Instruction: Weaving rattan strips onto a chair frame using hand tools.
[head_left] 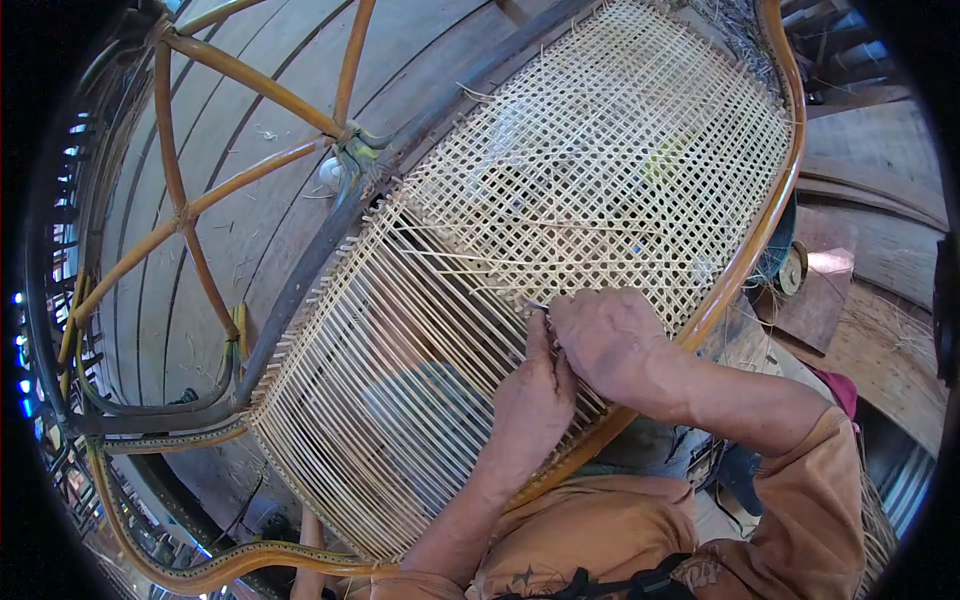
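A cane seat panel is stretched over a curved rattan frame (720, 290). Its far part is an open lattice weave (600, 130). The near left part has parallel cane strands (350, 370) without the crossing weave, and loose strand ends (440, 262) lie at the border between the two. My left hand (535, 400) comes up over the parallel strands, its fingers closed at the weave's edge. Beside it, nearly touching, my right hand (610, 335) is bent down with curled fingers on the lattice. A small dark tip shows by the fingertips; what each hand grips is hidden.
Bare rattan poles (250, 80) joined in a branching frame stand at the upper left, above a plank floor (270, 190) with scattered cane scraps. A dark pole (310, 270) runs along the panel's left side. Boards (870, 210) and a round tin (792, 268) lie at the right.
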